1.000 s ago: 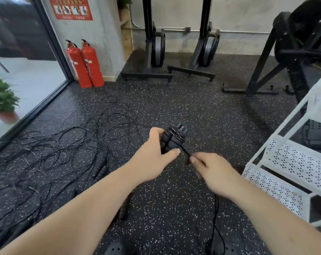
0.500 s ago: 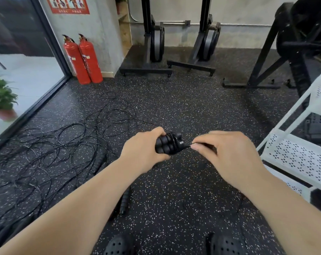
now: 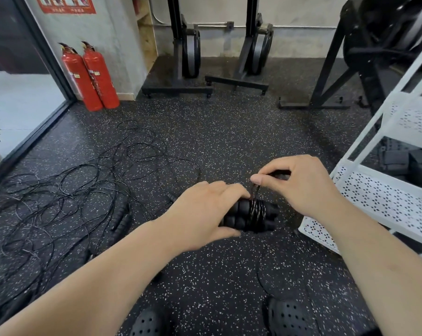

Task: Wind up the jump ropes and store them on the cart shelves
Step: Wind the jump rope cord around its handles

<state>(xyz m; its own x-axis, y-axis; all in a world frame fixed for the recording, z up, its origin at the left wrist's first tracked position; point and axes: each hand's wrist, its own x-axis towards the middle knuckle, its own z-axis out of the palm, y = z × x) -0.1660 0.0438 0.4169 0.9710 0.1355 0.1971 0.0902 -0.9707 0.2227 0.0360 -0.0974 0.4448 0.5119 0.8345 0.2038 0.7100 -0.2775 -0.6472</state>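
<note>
1. Black ribbed foam handles (image 3: 234,217) sit at centre frame, held off the floor (image 3: 229,141). Left hand (image 3: 202,214) is wrapped round them, fingers on top, thumb under.
2. Right hand (image 3: 299,187) pinches the cord (image 3: 256,209) between thumb and forefinger, just above the handles. Several glossy turns already lie round the bundle, just right of the left hand.
3. Handling, my read: the cord is thin, light, slick and springy, so the turns will slide or unwind if tension drops. The handles are soft on the surface but stiff enough to act as a core.
4. Where to hold: grip the bare left half of the handles and keep the pinch close to the wrap. To carry it, clamp across the turns so they can't spring off.
5. The rest of the cord looks to drop below the bundle toward the shoes (image 3: 290,316), lower centre. Snag or step risk.
6. Cart (image 3: 386,202) is at the right edge: white perforated shelves, with the lower shelf's lip near the right hand. Slanted uprights cross the path, so go in between the posts. Dark items sit behind it, can't tell what.
7. Pile (image 3: 72,190) of tangled ropes fills the left half, well apart from the hands.
8. Open floor at upper centre. Racks (image 3: 178,89) and 2 extinguishers (image 3: 91,76) along the top are well clear.
</note>
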